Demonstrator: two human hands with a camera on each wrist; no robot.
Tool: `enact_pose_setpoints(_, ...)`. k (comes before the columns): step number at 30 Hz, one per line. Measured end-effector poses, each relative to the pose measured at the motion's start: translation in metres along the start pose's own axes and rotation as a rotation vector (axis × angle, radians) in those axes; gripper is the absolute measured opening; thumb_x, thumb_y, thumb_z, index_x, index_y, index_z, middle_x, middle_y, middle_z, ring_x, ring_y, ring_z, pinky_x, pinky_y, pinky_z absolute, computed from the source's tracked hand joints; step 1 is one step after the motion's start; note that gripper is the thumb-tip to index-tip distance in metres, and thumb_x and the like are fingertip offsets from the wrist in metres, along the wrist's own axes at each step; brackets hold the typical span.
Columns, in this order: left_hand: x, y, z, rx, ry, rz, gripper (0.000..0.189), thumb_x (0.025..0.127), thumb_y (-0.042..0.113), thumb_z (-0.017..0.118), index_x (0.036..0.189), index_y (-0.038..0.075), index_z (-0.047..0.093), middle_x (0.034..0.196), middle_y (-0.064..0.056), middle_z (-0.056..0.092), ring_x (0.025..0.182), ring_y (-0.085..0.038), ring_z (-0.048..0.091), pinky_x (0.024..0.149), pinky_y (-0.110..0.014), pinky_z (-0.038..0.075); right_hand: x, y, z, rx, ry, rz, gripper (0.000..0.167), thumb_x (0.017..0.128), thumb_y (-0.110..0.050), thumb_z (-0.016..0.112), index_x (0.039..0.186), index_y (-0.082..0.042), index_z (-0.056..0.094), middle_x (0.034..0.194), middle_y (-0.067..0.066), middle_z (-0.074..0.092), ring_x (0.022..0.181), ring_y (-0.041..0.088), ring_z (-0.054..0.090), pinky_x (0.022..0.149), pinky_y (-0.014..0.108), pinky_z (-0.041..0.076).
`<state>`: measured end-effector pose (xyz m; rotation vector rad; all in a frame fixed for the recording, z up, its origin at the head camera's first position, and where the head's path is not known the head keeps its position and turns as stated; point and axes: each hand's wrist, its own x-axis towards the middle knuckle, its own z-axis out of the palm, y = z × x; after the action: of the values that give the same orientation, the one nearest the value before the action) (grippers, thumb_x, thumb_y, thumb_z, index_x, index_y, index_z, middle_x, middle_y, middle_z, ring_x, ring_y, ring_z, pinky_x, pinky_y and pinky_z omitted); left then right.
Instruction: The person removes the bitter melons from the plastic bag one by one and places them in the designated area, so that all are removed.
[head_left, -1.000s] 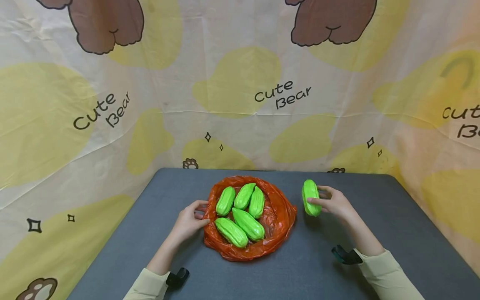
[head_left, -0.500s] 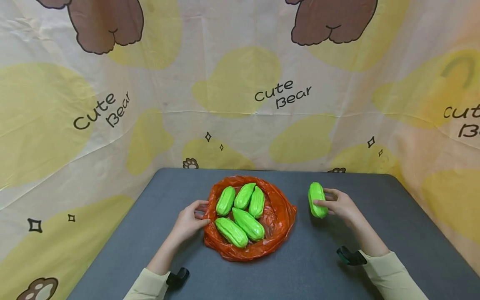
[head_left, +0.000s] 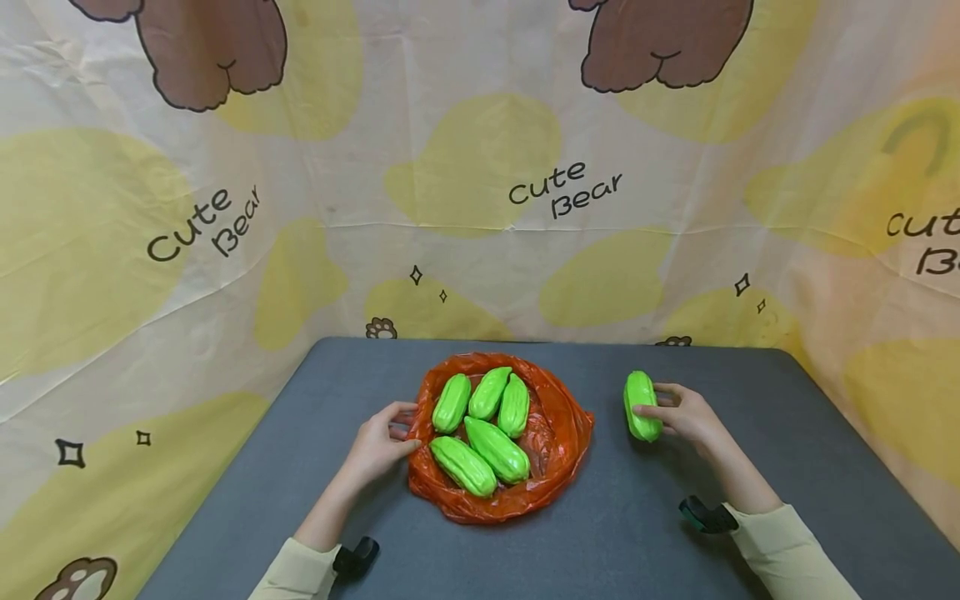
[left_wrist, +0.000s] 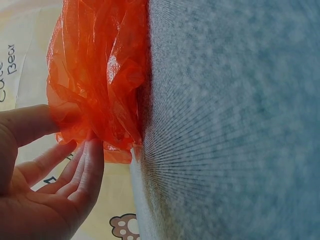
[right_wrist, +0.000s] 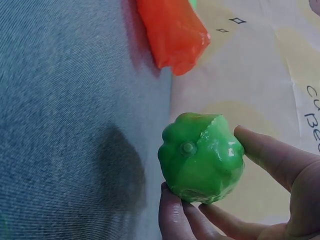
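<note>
A red-orange plastic bag (head_left: 558, 454) lies spread on the table with its mouth up and several green ridged gourds (head_left: 497, 450) inside. At its left rim, my left hand (head_left: 381, 439) holds the thin film between thumb and fingers; in the left wrist view the thumb (left_wrist: 30, 122) shows partly through the film. To the right of the bag, my right hand (head_left: 686, 415) grips another green ridged gourd (head_left: 641, 406) from its right side. The right wrist view shows the end of this gourd (right_wrist: 200, 160) toward the camera, thumb on one side and fingers on the other, its shadow falling on the table.
Everything stands on a dark grey table (head_left: 585, 542). A patterned cloth (head_left: 465, 192) with "Cute Bear" lettering hangs behind it and along both sides. Each wrist carries a black strapped device, the left device (head_left: 356, 557) and the right device (head_left: 707, 515).
My right hand has moved the gourd to the right and slightly toward me, lower in the head view. The left hand and the bag have stayed in place.
</note>
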<state>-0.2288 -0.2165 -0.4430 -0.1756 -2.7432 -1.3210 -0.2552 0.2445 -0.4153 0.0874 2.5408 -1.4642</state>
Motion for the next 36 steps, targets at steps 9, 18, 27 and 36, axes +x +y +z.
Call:
enact_pose_setpoints(9,0.001,-0.001,0.0,0.002,0.0,0.002,0.05,0.077,0.007,0.075,0.124,0.015,0.059,0.108,-0.008,0.066,0.084,-0.018,0.065,0.07,-0.033,0.052,0.006,0.008,0.0,-0.015,0.005,0.025,0.088,0.085,-0.035,0.069,0.145,0.01,0.022,0.14,0.039,0.034,0.12,0.043,0.049,0.089,0.045,0.05)
enact_pose_setpoints(18,0.001,-0.001,0.001,0.004,0.006,0.004,0.049,0.077,0.006,0.075,0.123,0.015,0.06,0.108,-0.008,0.066,0.083,-0.018,0.065,0.071,-0.033,0.053,0.01,0.011,0.0,-0.008,-0.006,0.033,0.085,0.085,-0.033,0.069,0.144,0.01,0.024,0.139,0.039,0.034,0.119,0.042,0.051,0.088,0.043,0.051)
enact_pose_setpoints(27,0.001,0.0,0.0,-0.002,0.006,0.003,0.049,0.076,0.006,0.076,0.122,0.014,0.06,0.107,-0.008,0.066,0.082,-0.018,0.065,0.07,-0.033,0.053,0.017,0.014,0.003,-0.004,0.002,0.046,0.085,0.085,-0.033,0.07,0.143,0.011,0.025,0.14,0.039,0.033,0.122,0.043,0.048,0.089,0.043,0.05)
enact_pose_setpoints(36,0.0,-0.001,0.001,-0.009,0.006,0.006,0.049,0.076,0.005,0.075,0.122,0.014,0.06,0.107,-0.008,0.066,0.082,-0.018,0.065,0.069,-0.032,0.053,0.021,0.013,0.006,0.003,0.004,0.062,0.085,0.085,-0.032,0.07,0.143,0.011,0.025,0.141,0.039,0.032,0.124,0.045,0.045,0.092,0.044,0.049)
